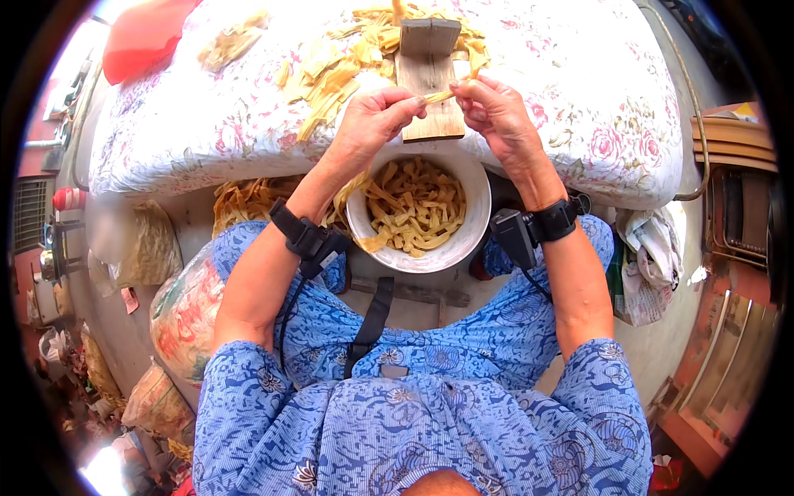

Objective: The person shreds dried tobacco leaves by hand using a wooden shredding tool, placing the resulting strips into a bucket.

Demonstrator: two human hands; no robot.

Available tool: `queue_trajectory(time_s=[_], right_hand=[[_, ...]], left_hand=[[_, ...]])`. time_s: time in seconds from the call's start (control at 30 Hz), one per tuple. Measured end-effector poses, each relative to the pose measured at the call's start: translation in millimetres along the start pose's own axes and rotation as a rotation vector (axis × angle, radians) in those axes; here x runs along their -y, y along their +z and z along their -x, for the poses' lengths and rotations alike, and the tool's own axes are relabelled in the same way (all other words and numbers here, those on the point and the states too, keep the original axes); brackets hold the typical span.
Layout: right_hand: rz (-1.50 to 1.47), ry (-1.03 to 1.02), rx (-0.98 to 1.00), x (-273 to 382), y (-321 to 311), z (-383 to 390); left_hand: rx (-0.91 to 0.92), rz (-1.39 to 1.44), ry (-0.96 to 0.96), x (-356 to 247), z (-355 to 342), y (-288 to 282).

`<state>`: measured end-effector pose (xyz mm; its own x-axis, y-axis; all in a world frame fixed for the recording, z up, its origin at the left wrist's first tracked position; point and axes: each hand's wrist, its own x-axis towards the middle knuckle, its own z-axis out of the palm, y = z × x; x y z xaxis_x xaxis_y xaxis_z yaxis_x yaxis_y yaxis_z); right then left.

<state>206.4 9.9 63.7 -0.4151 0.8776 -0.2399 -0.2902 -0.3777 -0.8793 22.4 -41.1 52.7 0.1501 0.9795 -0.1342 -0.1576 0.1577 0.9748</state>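
Apparently working the strip (pixel 439 96) between them, left hand (pixel 378 116) and right hand (pixel 499 113), nearly closed, pinch it; continuing likely needs steady grips.

No writing or numbers can be read.

White bowl (pixel 477 202), its bottom seemingly hidden by strips (pixel 418 202)
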Motion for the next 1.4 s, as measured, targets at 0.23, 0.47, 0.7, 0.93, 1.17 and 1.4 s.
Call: queue_trajectory(time_s=[0.23,0.47,0.7,0.93,1.17,1.4], right_hand=[[0.175,-0.221,-0.160,-14.4,-10.1,-59.0],[0.712,-0.372,-0.332,-39.3,-18.8,-69.7],[1.099,-0.366,-0.030,-4.2,-5.5,0.6],[0.534,-0.212,0.161,-7.3,-8.9,11.2],[0.956,-0.549,0.071,0.4,-14.6,6.3],[0.597,-0.007,0.226,-15.8,-6.9,11.2]], left_hand=[[-0.066,-0.337,0.141,12.9,-61.0,-20.7],[-0.219,-0.648,0.213,34.1,-72.2,-23.7],[-0.043,-0.277,0.085,15.4,-28.5,-15.6],[0.222,-0.192,-0.004,5.3,4.3,3.9],[0.068,-0.289,0.048,13.4,15.0,-2.1],[0.167,-0.476,0.213,1.6,20.3,18.7]])
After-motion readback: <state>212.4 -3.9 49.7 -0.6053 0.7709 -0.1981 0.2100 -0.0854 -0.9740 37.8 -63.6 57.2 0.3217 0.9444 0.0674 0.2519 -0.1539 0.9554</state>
